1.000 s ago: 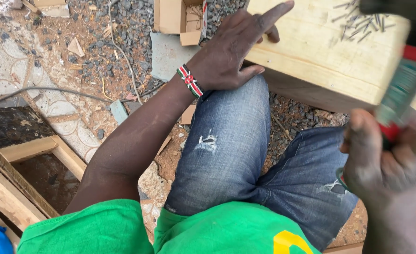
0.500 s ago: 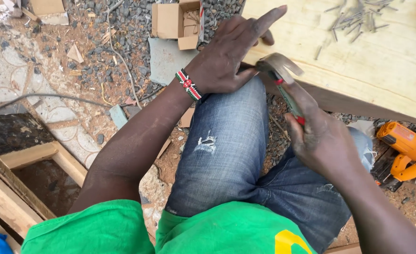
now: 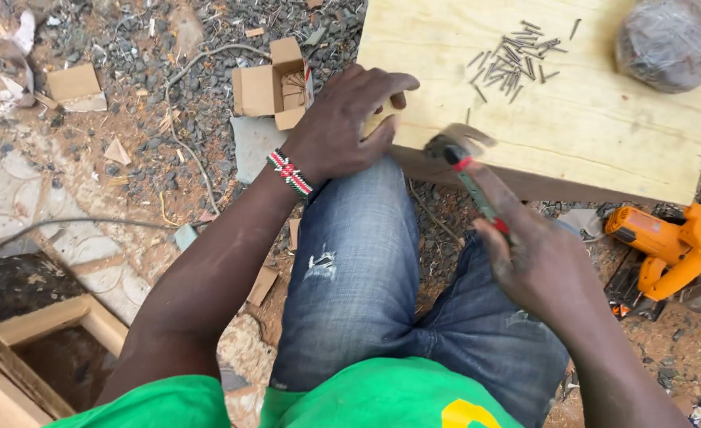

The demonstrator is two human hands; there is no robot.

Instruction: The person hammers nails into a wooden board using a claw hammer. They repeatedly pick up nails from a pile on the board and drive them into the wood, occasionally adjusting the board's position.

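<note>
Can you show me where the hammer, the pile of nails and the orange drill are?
hammer (image 3: 463,158): head view, on its blurred head end.
pile of nails (image 3: 513,63): head view, middle of the pile.
orange drill (image 3: 667,242): head view, on its body.
</note>
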